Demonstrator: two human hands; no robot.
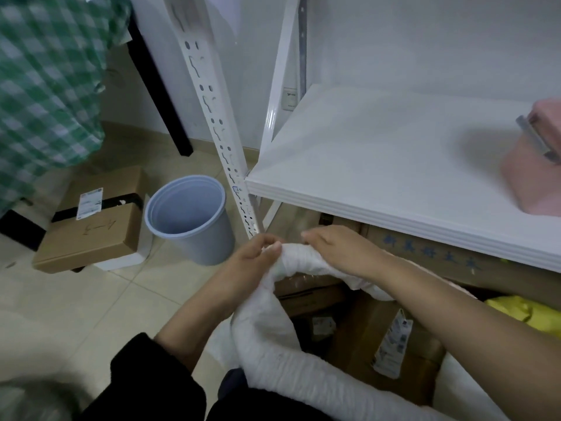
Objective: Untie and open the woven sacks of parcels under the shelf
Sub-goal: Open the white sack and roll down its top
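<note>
While one white sack sits open on the floor under the shelf, at least two cardboard parcels show inside it. Two hands hold its rolled rim: the left hand pinches it with fingers curled tight, and the right hand has its fingers bent over it.

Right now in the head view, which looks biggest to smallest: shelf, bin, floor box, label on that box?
1. shelf
2. floor box and bin: look about alike, so not ranked
3. label
</note>
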